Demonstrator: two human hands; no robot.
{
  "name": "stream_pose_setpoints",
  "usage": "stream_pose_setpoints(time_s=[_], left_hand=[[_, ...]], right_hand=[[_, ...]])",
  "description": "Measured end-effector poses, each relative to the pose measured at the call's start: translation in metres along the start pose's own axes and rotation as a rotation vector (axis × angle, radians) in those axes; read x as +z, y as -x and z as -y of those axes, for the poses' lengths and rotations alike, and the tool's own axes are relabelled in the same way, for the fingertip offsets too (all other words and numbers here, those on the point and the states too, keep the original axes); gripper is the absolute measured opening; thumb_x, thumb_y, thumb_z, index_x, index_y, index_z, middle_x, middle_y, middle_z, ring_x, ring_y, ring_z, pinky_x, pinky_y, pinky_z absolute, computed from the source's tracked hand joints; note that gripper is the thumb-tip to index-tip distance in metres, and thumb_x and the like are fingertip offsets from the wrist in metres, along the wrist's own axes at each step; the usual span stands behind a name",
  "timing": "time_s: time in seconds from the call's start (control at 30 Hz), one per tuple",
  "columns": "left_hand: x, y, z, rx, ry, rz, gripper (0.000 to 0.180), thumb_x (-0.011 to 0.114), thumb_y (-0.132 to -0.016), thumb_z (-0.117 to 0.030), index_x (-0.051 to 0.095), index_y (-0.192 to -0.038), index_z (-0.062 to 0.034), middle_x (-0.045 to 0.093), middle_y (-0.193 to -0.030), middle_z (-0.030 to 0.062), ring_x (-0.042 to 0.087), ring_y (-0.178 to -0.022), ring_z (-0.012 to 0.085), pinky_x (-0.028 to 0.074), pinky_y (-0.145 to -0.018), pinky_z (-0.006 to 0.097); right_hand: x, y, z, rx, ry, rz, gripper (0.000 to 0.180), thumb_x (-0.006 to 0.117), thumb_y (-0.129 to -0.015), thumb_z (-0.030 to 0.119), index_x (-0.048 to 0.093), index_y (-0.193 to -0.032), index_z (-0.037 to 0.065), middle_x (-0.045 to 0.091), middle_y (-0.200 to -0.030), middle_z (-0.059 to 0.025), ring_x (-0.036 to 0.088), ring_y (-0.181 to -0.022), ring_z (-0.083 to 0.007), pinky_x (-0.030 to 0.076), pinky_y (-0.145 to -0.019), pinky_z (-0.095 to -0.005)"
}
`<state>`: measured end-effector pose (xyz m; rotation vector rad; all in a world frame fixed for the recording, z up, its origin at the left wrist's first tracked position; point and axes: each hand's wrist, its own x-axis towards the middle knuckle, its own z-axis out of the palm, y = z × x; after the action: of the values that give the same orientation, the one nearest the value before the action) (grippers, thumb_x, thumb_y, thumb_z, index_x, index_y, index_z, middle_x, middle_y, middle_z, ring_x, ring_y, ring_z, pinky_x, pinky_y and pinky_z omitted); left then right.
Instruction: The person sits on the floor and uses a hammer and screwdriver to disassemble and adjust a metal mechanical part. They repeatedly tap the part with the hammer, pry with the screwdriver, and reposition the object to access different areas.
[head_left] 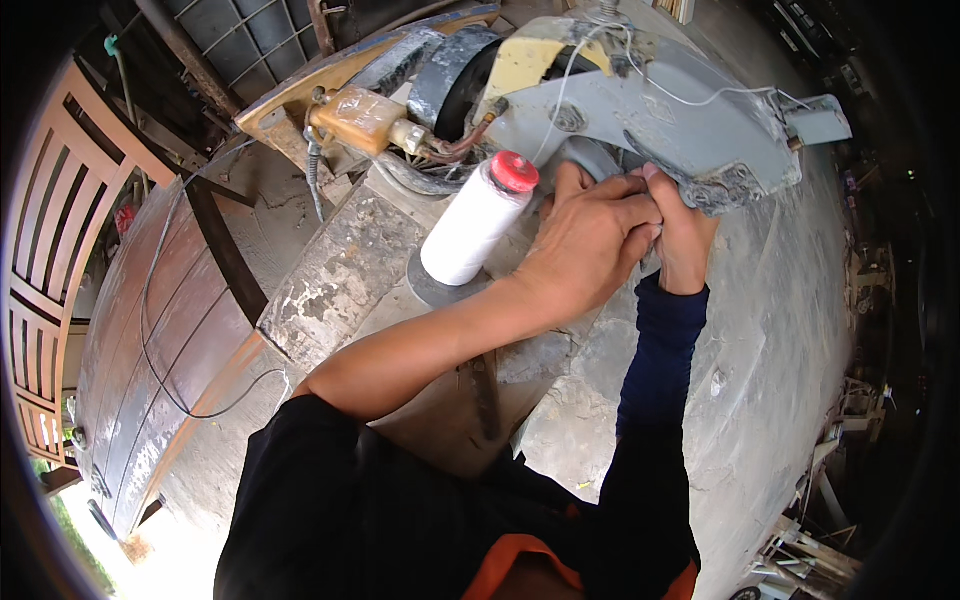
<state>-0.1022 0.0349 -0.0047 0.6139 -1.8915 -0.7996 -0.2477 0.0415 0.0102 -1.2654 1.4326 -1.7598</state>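
Observation:
Both hands meet at the underside of a worn grey machine (650,110) that looks like a sewing machine head. My left hand (590,235) has its fingers bent and pressed together against my right hand. My right hand (682,225) is closed too, its thumb and fingertips pinched beside the machine's lower edge. What they pinch is hidden or too small to name. Left of my hands a white thread cone (470,225) with a red top stands tilted on a round dark base (432,290). A thin white thread (563,90) runs over the machine's upper side.
A yellowish plastic container (362,118) with a hose fitting sits left of the machine, by a dark round housing (455,75). A worn slab (335,265) lies under the cone. Slatted wooden furniture (60,200) and a loose cable (150,350) are at left. Wood scraps (810,560) lie lower right.

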Motion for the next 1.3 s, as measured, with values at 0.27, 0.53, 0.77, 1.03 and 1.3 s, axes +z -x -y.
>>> stream_pose_setpoints(time_s=[0.27,0.53,0.77,1.03,1.3], left_hand=[[-0.002,0.0,-0.003,0.013,0.006,0.066,0.014,0.064,-0.086,-0.009,0.068,-0.099,-0.0073,0.064,-0.11,0.0106,0.056,-0.091,0.026,0.031,-0.089,0.037],[-0.005,-0.004,-0.002,0.034,-0.126,0.159,0.014,0.064,-0.087,-0.013,0.068,-0.1,-0.0088,0.064,-0.11,0.0085,0.05,-0.087,0.0278,0.035,-0.087,0.035],[-0.029,0.001,0.006,0.071,-0.01,0.299,0.014,0.064,-0.086,-0.012,0.067,-0.1,-0.0077,0.064,-0.108,0.0074,0.052,-0.092,0.0234,0.033,-0.088,0.033],[-0.074,-0.013,0.027,0.126,0.147,0.563,0.016,0.066,-0.085,-0.013,0.067,-0.099,-0.006,0.064,-0.109,0.0073,0.049,-0.095,0.0263,0.035,-0.09,0.034],[-0.079,-0.019,0.054,0.198,0.134,0.515,0.017,0.066,-0.086,-0.014,0.068,-0.101,-0.0064,0.063,-0.108,0.0072,0.046,-0.096,0.0271,0.036,-0.092,0.036]], right_hand=[[-0.011,0.002,-0.009,-0.051,-0.003,0.04,0.023,0.068,-0.074,-0.003,0.064,-0.096,-0.002,0.067,-0.091,-0.005,0.063,-0.081,-0.0135,0.051,-0.071,-0.0277],[-0.007,0.0,-0.005,-0.144,0.007,0.063,0.021,0.071,-0.075,0.001,0.065,-0.094,-0.002,0.067,-0.088,-0.0046,0.064,-0.079,-0.0131,0.05,-0.069,-0.0268],[0.01,0.027,-0.023,-0.226,0.052,-0.188,0.032,0.069,-0.071,-0.002,0.06,-0.101,-0.006,0.066,-0.095,-0.0098,0.063,-0.086,-0.0164,0.05,-0.077,-0.0304],[0.047,0.049,-0.031,-0.404,0.114,-0.376,0.066,0.071,-0.067,0.001,0.041,-0.126,-0.008,0.055,-0.117,-0.0172,0.055,-0.108,-0.0232,0.042,-0.095,-0.0347],[0.066,0.033,-0.047,-0.473,0.055,-0.402,0.047,0.063,-0.07,-0.008,0.049,-0.115,-0.009,0.059,-0.109,-0.0155,0.059,-0.098,-0.022,0.046,-0.089,-0.0357]])
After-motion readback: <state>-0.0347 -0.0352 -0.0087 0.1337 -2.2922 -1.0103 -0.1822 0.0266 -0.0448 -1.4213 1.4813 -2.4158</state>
